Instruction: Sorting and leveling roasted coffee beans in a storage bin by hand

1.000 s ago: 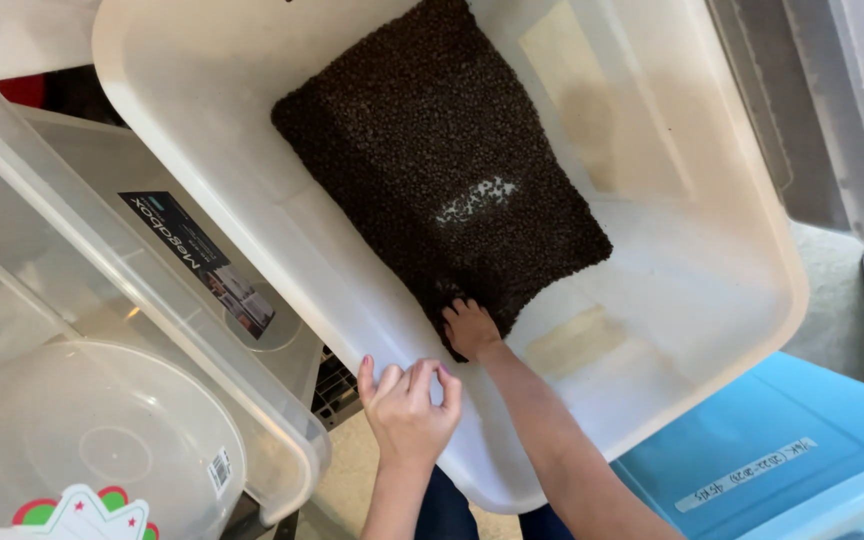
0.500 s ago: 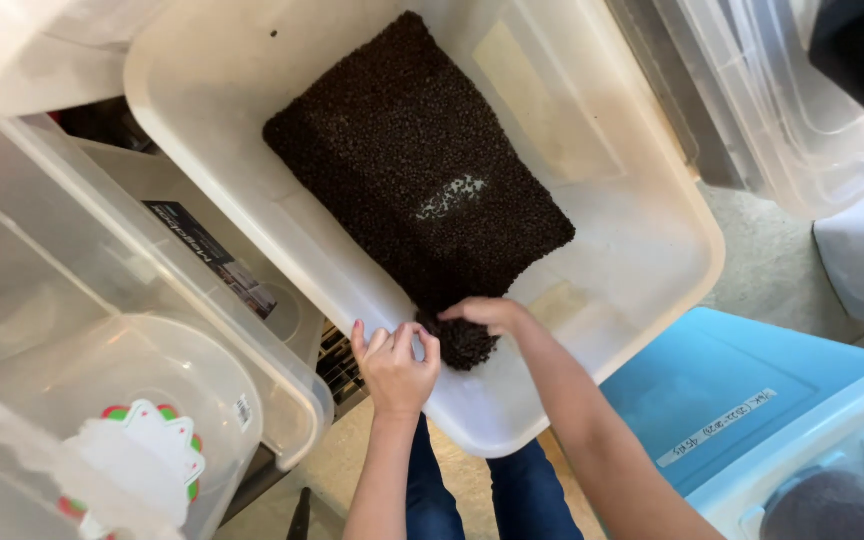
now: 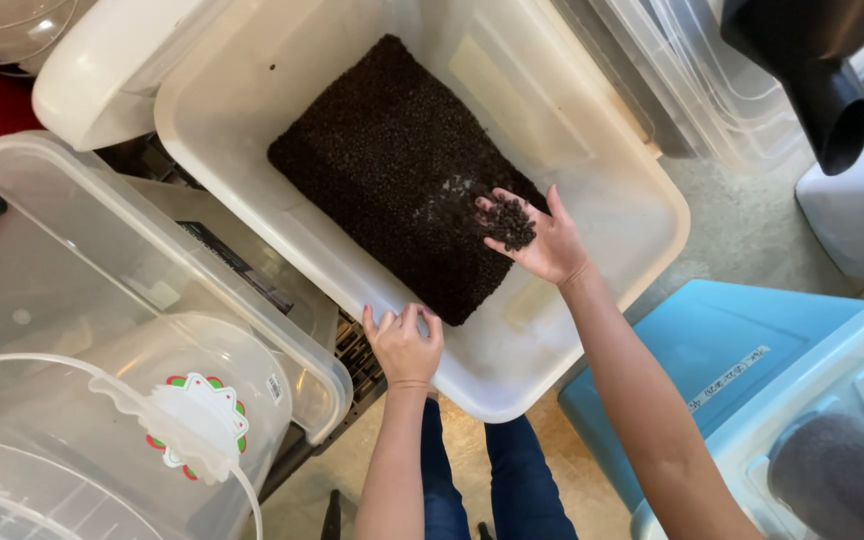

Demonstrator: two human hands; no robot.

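Right hand [image 3: 542, 240] is palm up, fingers loosely cupped, holding a small heap of dark beans [image 3: 512, 222] above the bean bed [image 3: 402, 170] in the white plastic tub [image 3: 592, 150]. Beans sit on the palm, over the bed's right edge. Left hand [image 3: 404, 345] grips the tub's near rim, fingers curled over it. Clear lidded bins [image 3: 102, 300] to the left, blue container lid [image 3: 722, 360] to the right.
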